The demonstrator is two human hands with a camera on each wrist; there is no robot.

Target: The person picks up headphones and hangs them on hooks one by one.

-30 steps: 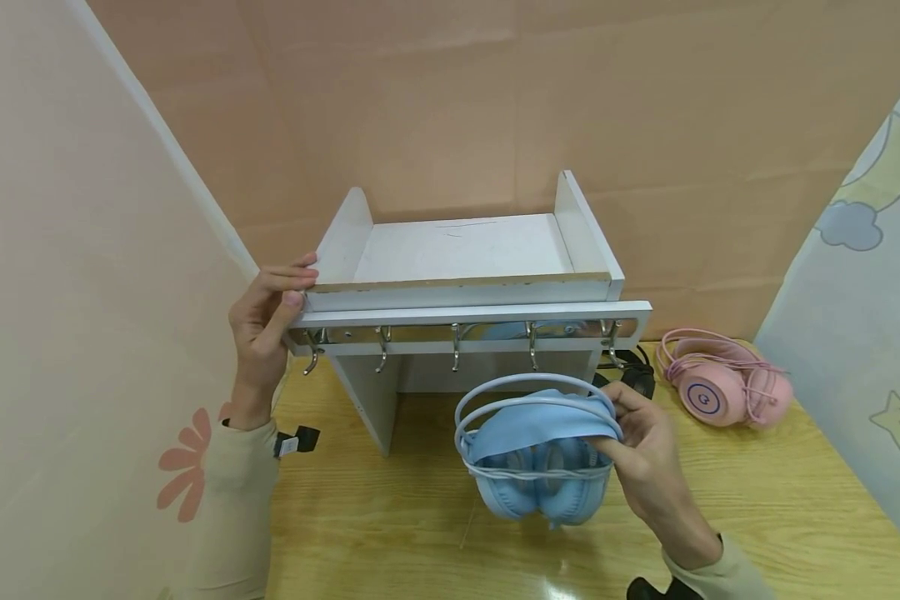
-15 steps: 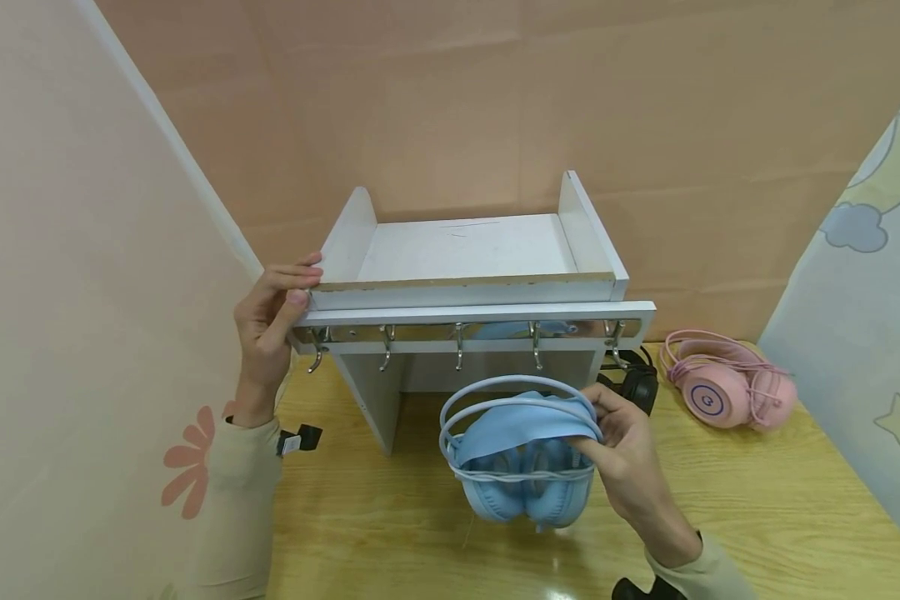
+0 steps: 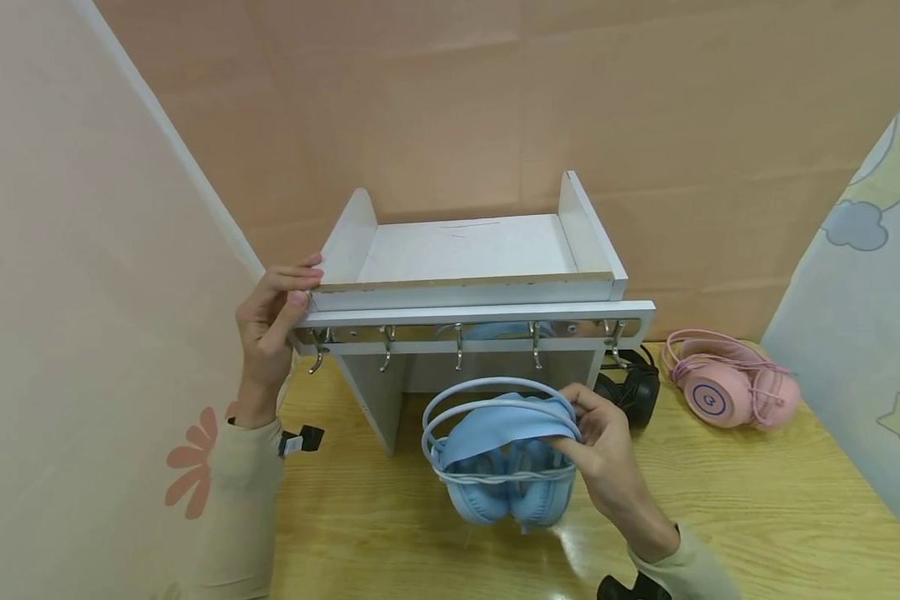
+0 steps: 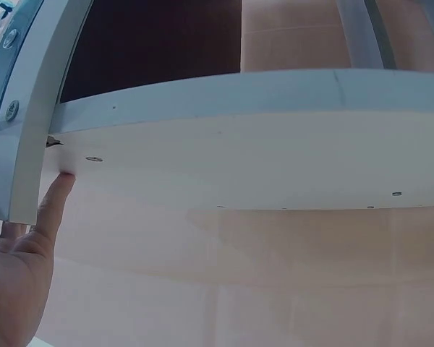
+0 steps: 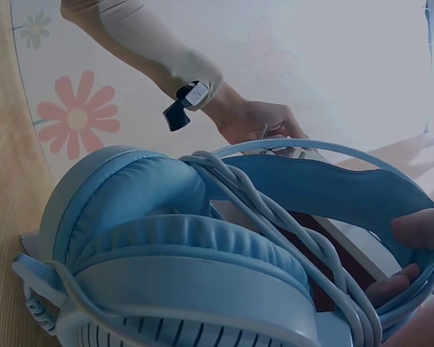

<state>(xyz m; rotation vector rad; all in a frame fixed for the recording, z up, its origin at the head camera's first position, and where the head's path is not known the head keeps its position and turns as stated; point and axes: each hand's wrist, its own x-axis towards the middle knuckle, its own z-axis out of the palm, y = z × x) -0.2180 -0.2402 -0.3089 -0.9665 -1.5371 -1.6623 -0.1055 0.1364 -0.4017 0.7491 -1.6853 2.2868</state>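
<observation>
In the head view my right hand [image 3: 603,450] pinches the headband of light-blue headphones [image 3: 506,492], thumb in front, fingers behind. The ear cups hang below, in front of the white shelf [image 3: 465,292]. A twisted cable [image 5: 275,246] wraps around the headphones in the right wrist view. Along the shelf's front runs a rail with several metal hooks [image 3: 459,346], which the headphones hang below and in front of. My left hand [image 3: 268,325] holds the shelf's left front corner. One of its fingers [image 4: 58,195] lies against the side panel in the left wrist view.
Pink headphones [image 3: 720,396] lie on the wooden table [image 3: 780,492] at the right. Black headphones [image 3: 636,392] sit between them and the shelf, partly hidden. Patterned walls [image 3: 90,300] rise at both sides, and a brown sheet [image 3: 450,108] covers the back.
My right hand has carried the blue headphones a little to the left, exposing more of the black headphones. The left hand keeps its hold on the shelf corner.
</observation>
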